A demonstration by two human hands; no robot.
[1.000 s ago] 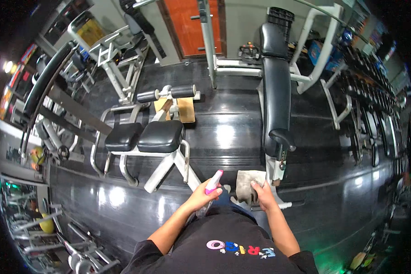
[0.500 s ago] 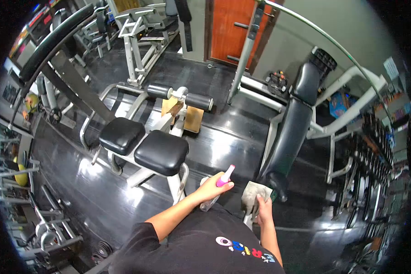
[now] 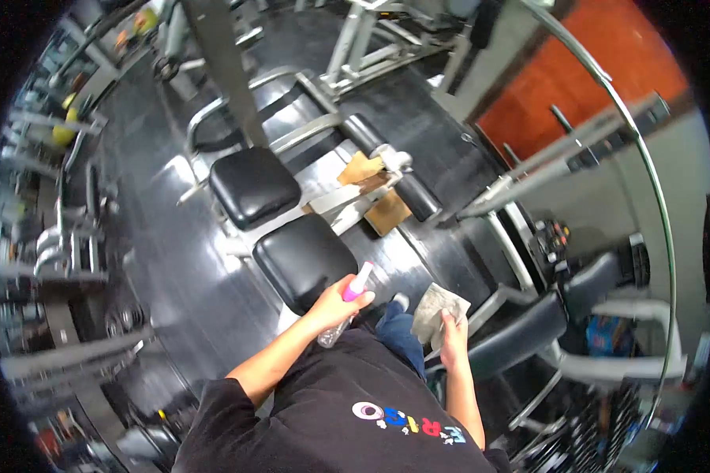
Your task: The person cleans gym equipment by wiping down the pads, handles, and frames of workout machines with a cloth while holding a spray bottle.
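Note:
My left hand is wrapped round the neck of a spray bottle with a pink and white top; its clear lower part shows below the hand. In my right hand is a greyish, stained cloth, pinched with the thumb on top and hanging toward the left. Just beyond my left hand lies the nearer black padded seat of a machine. A second black seat is behind it.
Black rollers stand ahead on the machine's frame. A long black bench lies to the right, beside a curved metal bar. An orange door is at the upper right, dumbbells at the lower right.
The view has turned left, so the bench and door now appear rotated, and the seats are closer to my left hand. Both hands keep hold of the bottle and the cloth.

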